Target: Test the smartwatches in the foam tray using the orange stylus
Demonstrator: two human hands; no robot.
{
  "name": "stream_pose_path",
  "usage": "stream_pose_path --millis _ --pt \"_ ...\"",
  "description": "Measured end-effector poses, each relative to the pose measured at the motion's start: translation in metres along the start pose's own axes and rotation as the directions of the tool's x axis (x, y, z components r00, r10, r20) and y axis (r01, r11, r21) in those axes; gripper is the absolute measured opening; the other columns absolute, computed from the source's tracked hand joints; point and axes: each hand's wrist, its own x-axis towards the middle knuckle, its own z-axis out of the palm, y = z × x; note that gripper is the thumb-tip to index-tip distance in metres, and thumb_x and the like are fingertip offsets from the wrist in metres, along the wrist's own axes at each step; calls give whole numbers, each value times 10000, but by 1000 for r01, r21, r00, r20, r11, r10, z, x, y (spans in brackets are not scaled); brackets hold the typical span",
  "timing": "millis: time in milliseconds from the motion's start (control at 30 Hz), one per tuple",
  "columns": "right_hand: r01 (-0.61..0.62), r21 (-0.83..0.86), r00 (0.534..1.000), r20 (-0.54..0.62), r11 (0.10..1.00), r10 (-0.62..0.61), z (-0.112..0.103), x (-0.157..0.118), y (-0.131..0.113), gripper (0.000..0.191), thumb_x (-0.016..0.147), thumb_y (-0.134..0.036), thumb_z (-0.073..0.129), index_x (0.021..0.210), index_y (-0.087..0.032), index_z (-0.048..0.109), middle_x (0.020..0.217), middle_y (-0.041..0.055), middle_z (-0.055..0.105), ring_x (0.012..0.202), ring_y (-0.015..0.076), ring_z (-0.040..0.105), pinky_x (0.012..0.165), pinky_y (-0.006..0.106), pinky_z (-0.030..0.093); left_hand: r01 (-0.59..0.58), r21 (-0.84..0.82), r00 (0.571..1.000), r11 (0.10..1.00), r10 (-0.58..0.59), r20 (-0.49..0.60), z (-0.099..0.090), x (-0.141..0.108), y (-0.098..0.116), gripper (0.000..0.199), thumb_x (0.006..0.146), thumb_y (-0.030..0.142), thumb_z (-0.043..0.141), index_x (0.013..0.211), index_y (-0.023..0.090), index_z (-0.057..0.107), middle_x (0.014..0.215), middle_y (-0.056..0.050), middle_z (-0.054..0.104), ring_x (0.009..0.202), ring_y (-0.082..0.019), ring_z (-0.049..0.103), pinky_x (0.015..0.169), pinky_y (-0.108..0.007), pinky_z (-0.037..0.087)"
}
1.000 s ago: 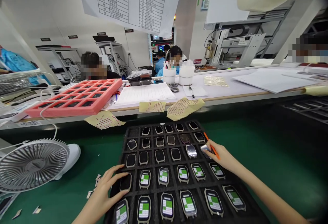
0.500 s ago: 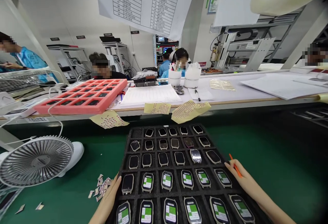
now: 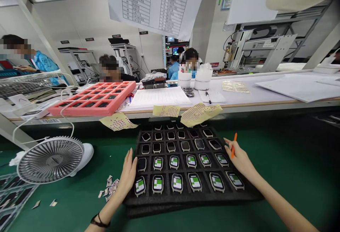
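Note:
A black foam tray (image 3: 191, 199) lies on the green mat, holding rows of smartwatches in its pockets. Those in the nearer rows, such as one smartwatch (image 3: 177, 183), show green-and-white screens, while the farther ones are dark. My left hand (image 3: 127, 177) rests against the tray's left edge with its fingers apart, next to a dark-screened watch (image 3: 141, 164). My right hand (image 3: 239, 158) lies at the tray's right edge, gripping an orange pen (image 3: 233, 145) that points up.
A white desk fan (image 3: 50, 160) stands left of the tray, with paper scraps (image 3: 110, 188) beside it. Beyond lie yellow perforated sheets (image 3: 201, 114) and a white bench (image 3: 233, 97) bearing a pink foam tray (image 3: 91, 99), papers and cups. Co-workers sit behind it.
The tray appears farther away, with its front edge now showing. My left hand has moved off the watches to the tray's left edge. The orange pen has turned more upright.

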Motion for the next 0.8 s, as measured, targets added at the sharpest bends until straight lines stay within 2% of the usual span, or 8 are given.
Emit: stream_pose_path --millis 67,167,200,267,400,500,667,800 --pt "142 13 990 14 990 -142 12 -13 -33 258 875 -405 452 699 -262 329 1058 126 603 982 285 556 817 407 428 -97 140 995 985 100 -14 -2 1 21 405 958 364 318 1302 200 455 1285 -122 533 1218 -254 483 964 -419 427" --pt "340 44 899 278 940 -338 43 -40 -82 207 912 -288 429 723 -261 349 848 76 603 785 244 584 701 376 469 -313 318 944 895 258 206 2 -1 56 329 956 295 322 1182 186 535 1041 -100 649 975 -247 596 828 -391 463" --pt "389 21 860 351 921 -371 55 -46 -95 198 902 -243 436 724 -257 350 824 64 589 758 237 576 690 371 469 -348 361 927 865 260 271 6 -2 66 326 954 278 325 1185 173 530 1011 -102 659 946 -251 603 805 -388 465" --pt "409 -77 811 489 909 -323 77 -52 -114 190 882 -151 418 738 -250 343 810 57 562 720 224 557 657 349 462 -359 442 904 822 188 384 17 -3 80 334 952 257 327 1210 148 509 1022 -122 656 960 -278 599 806 -407 457" --pt "362 -133 814 528 923 -243 103 -41 -126 147 868 -113 433 774 -222 402 763 61 552 715 234 558 644 342 447 -283 533 883 797 0 469 34 2 91 342 946 238 306 1150 70 524 1017 -206 630 982 -349 580 826 -468 431" --pt "335 -132 805 554 933 -211 109 -31 -128 105 894 -113 423 847 -183 485 824 98 607 799 242 592 704 338 454 -259 486 858 835 -32 512 35 11 93 329 943 234 287 1080 69 537 1029 -222 628 992 -342 585 837 -445 433" --pt "297 -100 783 595 950 -182 114 -28 -132 194 958 -167 387 1074 -136 539 1065 152 640 1021 245 597 854 333 446 -237 289 742 928 -19 670 24 21 93 366 942 344 315 1131 114 526 1034 -171 664 973 -310 619 800 -390 459" --pt "269 -106 786 598 957 -155 114 -28 -134 248 945 -128 360 1080 -107 567 1068 193 627 1047 293 578 884 392 416 -195 141 643 971 18 765 14 28 81 497 803 340 573 1260 166 483 1039 -110 664 947 -273 627 787 -337 470"
